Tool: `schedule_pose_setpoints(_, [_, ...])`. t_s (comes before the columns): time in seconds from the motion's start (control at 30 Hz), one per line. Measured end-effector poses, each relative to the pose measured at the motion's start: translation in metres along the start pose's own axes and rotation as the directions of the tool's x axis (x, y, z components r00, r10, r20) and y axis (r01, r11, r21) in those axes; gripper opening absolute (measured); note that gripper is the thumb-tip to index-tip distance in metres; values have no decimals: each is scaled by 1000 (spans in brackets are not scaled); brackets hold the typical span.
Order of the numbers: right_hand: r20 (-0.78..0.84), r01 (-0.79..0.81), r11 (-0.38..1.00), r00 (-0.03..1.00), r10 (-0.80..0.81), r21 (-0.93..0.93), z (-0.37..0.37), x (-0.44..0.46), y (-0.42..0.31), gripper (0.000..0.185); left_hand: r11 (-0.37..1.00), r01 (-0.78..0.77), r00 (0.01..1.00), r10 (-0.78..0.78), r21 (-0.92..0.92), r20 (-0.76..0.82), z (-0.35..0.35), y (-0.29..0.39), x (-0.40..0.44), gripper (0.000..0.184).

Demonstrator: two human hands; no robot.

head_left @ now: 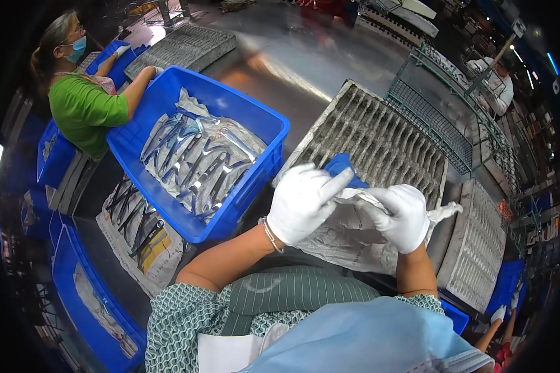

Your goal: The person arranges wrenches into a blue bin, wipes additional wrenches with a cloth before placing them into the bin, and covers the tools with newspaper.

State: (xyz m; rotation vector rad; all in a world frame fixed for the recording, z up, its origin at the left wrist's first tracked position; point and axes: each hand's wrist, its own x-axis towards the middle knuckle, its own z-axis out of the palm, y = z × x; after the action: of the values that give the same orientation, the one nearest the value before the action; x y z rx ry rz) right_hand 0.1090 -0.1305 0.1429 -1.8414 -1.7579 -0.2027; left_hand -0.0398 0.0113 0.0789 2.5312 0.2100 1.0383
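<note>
My left hand (302,202), in a white glove, has its fingers pressed together on a blue cloth (343,169) in front of my chest. My right hand (401,214), also gloved in white, pinches a strip of whitish cloth (364,198) that runs between the two hands. Below and behind them lies a crumpled grey-white sheet (348,233) on the near part of a ridged grey tray (379,127). Left of my hands, a blue bin (196,231) holds several shiny metal parts (199,163) on wrinkled sheeting.
Dark metal parts lie on a sheet (165,270) below the bin. Another ridged tray (476,245) stands at the right, with a green wire basket (426,118) behind. A co-worker in green (87,105) stands at the left; another person's gloved hand (498,314) shows at lower right.
</note>
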Motion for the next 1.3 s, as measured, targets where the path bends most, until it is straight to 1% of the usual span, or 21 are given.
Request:
schedule_pose_setpoints(0.1, [-55, -9, 1000, 998, 8, -3, 3, -3, 7, 24, 995, 48, 999, -48, -84, 10, -12, 6, -8, 48])
schedule_pose_setpoints(0.13, [-24, -29, 1000, 999, 29, 6, 2, -5, 9, 31, 988, 106, 994, -102, -110, 46, -16, 8, -12, 39])
schedule_pose_setpoints(0.23, [11, -56, 998, 998, 55, 18, 2, -8, 14, 38, 894, 321, 940, -259, -312, 223, -35, 6, -18, 35])
schedule_pose_setpoints(0.3, [61, -10, 1000, 998, 9, 23, 3, -9, 17, 38, 728, 603, 768, -419, -326, 485, -60, 12, -10, 33])
schedule_pose_setpoints(0.37, [92, 54, 999, 994, -54, 6, 7, -11, 25, 39, 548, 811, 506, -480, -206, 717, -83, 17, 2, 32])
schedule_pose_setpoints(0.4, [128, 17, 1000, 992, -16, -1, 7, -13, 26, 35, 545, 816, 504, -508, -192, 698, -86, 18, -1, 31])
schedule_pose_setpoints(0.5, [256, -42, 996, 965, 62, -82, 9, -20, 44, 30, 443, 803, 587, -469, -399, 660, -82, -2, -22, 30])
schedule_pose_setpoints(0.53, [229, -50, 991, 970, 78, -125, 10, -22, 50, 25, 177, 891, 450, -465, -418, 762, -88, -5, -21, 30])
schedule_pose_setpoints(0.57, [196, -78, 990, 976, 99, -114, 9, -24, 53, 24, 146, 845, 519, -457, -515, 722, -89, -10, -26, 32])
schedule_pose_setpoints(0.63, [131, -125, 988, 982, 135, -87, 8, -29, 55, 22, 347, 768, 634, -532, -539, 561, -90, -6, -23, 38])
schedule_pose_setpoints(0.67, [87, -88, 989, 991, 98, -118, 8, -29, 51, 17, 633, 562, 827, -434, -533, 356, -83, -2, -23, 54])
schedule_pose_setpoints(0.7, [110, -48, 991, 992, 62, -122, 7, -26, 44, 16, 925, 339, 913, -280, -169, 297, -83, -4, -18, 74])
schedule_pose_setpoints(0.73, [132, -10, 992, 991, 27, -126, 6, -22, 34, 15, 969, 230, 951, -203, -91, 235, -79, 5, -12, 78])
schedule_pose_setpoints(0.77, [155, 27, 991, 988, -6, -130, 5, -18, 24, 15, 993, 120, 977, -116, -6, 179, -75, 18, -3, 82])
schedule_pose_setpoints(0.83, [225, 136, 979, 969, -101, -149, 3, -9, 3, 20, 989, 13, 977, -44, 149, 209, -71, 34, 14, 76])
schedule_pose_setpoints(0.9, [295, 219, 960, 942, -161, -175, -4, -6, -9, 25, 990, -42, 984, 17, 137, 178, -51, 29, 11, 64])
schedule_pose_setpoints(0.97, [299, 245, 952, 936, -184, -183, -13, -4, -9, 30, 985, 32, 852, -116, 171, 511, -47, 17, -4, 49])
schedule_pose_setpoints(1.0, [299, 256, 948, 935, -193, -187, -16, -4, -7, 33, 991, -39, 926, -12, 128, 376, -46, 10, -9, 37])
schedule_pose_setpoints(1.13, [215, 205, 962, 963, -166, -178, -18, -7, 11, 42, 981, 66, 927, -128, 182, 354, -66, -3, -18, 32])
schedule_pose_setpoints(1.23, [286, 140, 974, 955, -85, -177, -16, -9, 21, 44, 976, 185, 925, -213, 118, 315, -83, -9, -18, 28])
schedule_pose_setpoints(1.3, [252, 69, 986, 967, -29, -153, -9, -12, 35, 48, 940, 340, 868, -319, 13, 380, -93, -12, -17, 31])
